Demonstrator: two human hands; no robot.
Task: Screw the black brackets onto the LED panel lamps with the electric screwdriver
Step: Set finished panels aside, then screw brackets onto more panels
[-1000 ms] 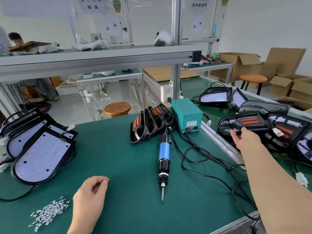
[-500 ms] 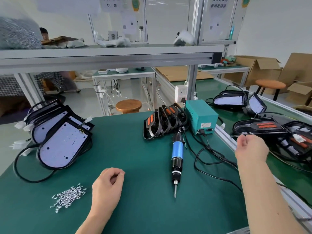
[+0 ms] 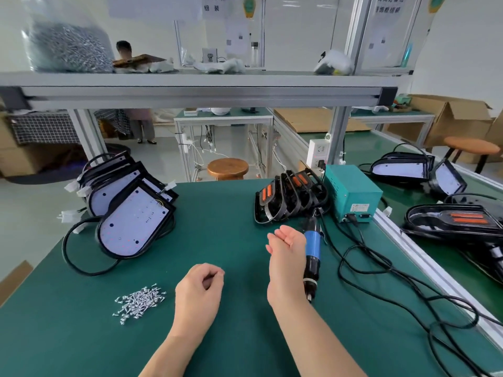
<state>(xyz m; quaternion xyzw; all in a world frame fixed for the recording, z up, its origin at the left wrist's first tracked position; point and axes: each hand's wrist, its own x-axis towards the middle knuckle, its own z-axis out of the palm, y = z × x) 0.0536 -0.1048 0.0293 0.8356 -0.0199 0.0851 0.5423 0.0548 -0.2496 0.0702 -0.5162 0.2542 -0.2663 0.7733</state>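
A stack of LED panel lamps (image 3: 130,213) with white faces lies at the left of the green bench. A row of black brackets (image 3: 291,198) with orange inserts stands at the back centre. The blue electric screwdriver (image 3: 311,251) lies tip toward me, just right of my right hand (image 3: 285,246). That hand is empty, fingers together, hovering above the mat beside the tool. My left hand (image 3: 200,289) rests on the mat with its fingers loosely curled and nothing seen in it. A pile of small silver screws (image 3: 140,297) lies to its left.
A teal power box (image 3: 352,193) stands behind the screwdriver, with black cables (image 3: 381,268) looping over the right of the mat. Several finished lamps (image 3: 457,219) lie on the neighbouring bench at right. An aluminium shelf (image 3: 201,91) runs overhead. A person stands far behind.
My right hand has come back from the lamps on the right bench to the middle, beside the screwdriver. The view has swung left. My left hand has stayed put.
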